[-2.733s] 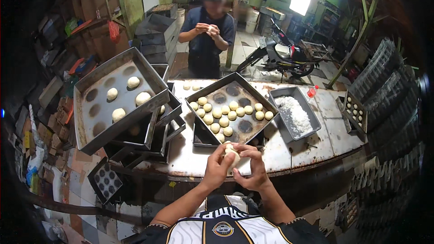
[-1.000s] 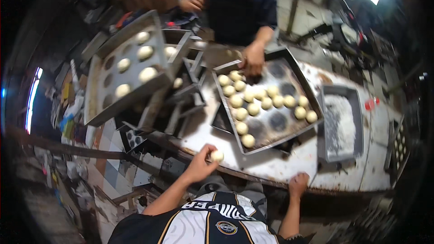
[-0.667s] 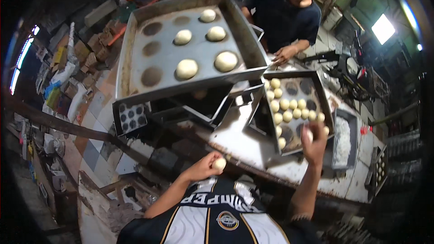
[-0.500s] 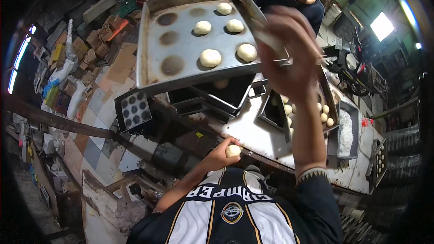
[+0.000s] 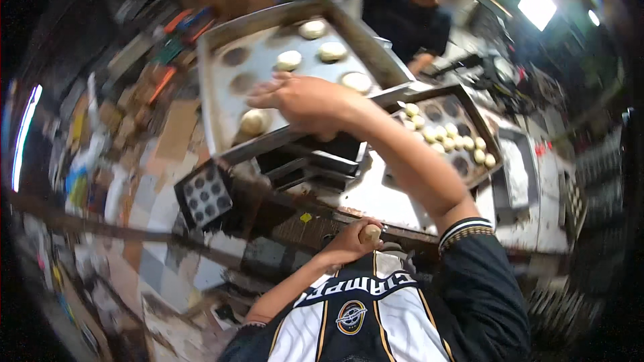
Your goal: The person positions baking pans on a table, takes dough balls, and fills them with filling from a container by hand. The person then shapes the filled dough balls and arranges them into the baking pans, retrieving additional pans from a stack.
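Note:
A large metal tray carries several pale dough balls, including one at its far edge. My right hand reaches over the tray from the right, its fingers stretched out and slightly blurred. Just below those fingertips a dough ball lies on the near-left part of the tray; the hand hides another patch beside it. Close to my body, my left hand is closed around a dough ball.
More trays are stacked under the large one. To the right, a second tray holds many small dough balls, beside a container of white stuff. A small dark mould tray is at left. Another person stands across the table.
My right hand swept left and down from the tray's right side. A dough ball now lies on the near-left spot that was bare. My left hand shifted slightly right, and the whole view shifted.

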A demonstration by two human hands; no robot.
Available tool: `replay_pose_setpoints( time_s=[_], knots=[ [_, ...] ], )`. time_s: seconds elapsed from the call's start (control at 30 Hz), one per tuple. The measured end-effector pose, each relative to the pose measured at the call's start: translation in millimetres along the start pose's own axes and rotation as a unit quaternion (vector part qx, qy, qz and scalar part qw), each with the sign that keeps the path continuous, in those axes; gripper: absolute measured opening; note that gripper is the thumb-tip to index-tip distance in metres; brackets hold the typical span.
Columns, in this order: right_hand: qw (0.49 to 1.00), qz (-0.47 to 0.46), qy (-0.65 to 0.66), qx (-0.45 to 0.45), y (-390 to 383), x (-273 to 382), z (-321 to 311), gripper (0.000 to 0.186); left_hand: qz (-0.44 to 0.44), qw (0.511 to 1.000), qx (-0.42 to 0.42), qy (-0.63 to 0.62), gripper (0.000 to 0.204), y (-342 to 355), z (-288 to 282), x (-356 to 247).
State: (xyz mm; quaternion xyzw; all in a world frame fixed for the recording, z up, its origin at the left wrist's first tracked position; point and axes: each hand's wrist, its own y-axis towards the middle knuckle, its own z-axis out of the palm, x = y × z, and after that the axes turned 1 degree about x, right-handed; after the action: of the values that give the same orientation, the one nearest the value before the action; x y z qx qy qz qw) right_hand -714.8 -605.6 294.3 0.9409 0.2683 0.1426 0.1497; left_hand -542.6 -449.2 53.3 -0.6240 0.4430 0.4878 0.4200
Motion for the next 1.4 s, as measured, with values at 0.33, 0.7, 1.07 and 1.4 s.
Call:
replay_pose_setpoints(
  time_s=[0.33, 0.7, 1.07, 1.4],
  knots=[
    [0.860, 0.385, 0.251, -0.223, -321, 53, 63, 0.031, 0.050, 0.992, -0.110, 0.032, 0.020, 82, 72, -67],
    [0.545, 0.703, -0.152, -0.431, -755, -50, -23, 0.038, -0.082, 0.965, 0.028, -0.247, 0.039, 240, 226, -97],
    [0.708, 0.654, -0.212, -0.159, -943, -284, 32, 0.030, -0.119, 0.984, -0.089, -0.099, 0.030, 263, 299, -122],
    [0.702, 0.700, -0.101, -0.088, -964, -286, 36, 0.023, -0.153, 0.959, -0.214, -0.100, 0.029, 234, 287, -81]
  ],
)
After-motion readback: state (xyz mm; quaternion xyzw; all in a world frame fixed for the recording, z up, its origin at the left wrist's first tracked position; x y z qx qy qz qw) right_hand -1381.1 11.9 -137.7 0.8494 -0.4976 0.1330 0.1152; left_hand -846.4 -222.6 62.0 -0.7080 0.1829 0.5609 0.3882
